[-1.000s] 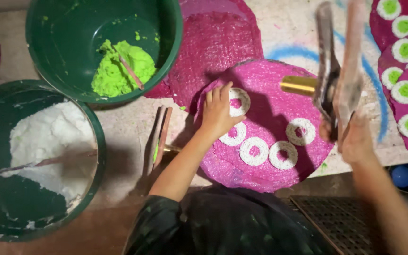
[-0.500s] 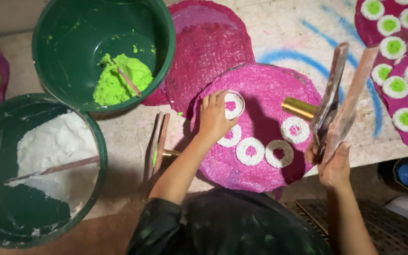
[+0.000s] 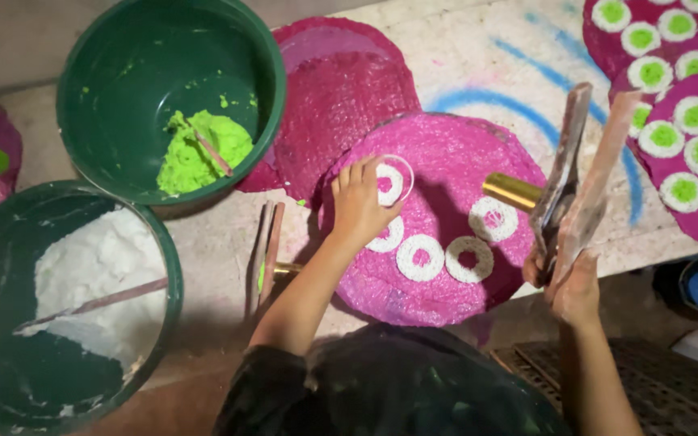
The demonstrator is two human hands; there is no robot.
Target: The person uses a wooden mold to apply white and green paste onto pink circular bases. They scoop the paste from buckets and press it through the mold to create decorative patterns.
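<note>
I see the left hand (image 3: 359,202) resting fingertips-down on a white dough ring (image 3: 390,181) at the upper left of the round pink mat (image 3: 438,153), fingers bent over it, pressing rather than gripping. Three more white rings (image 3: 446,257) curve along the mat's lower half. My right hand (image 3: 569,282) is clenched around a wooden two-handled press (image 3: 579,173); its long axis runs nearly upright, handles tilting away to the upper right, brass barrel (image 3: 512,191) pointing left over the mat. Beyond sit a green tub of green dough (image 3: 195,153), a tub of white dough (image 3: 94,266), and filled mats (image 3: 680,121) to the right.
</note>
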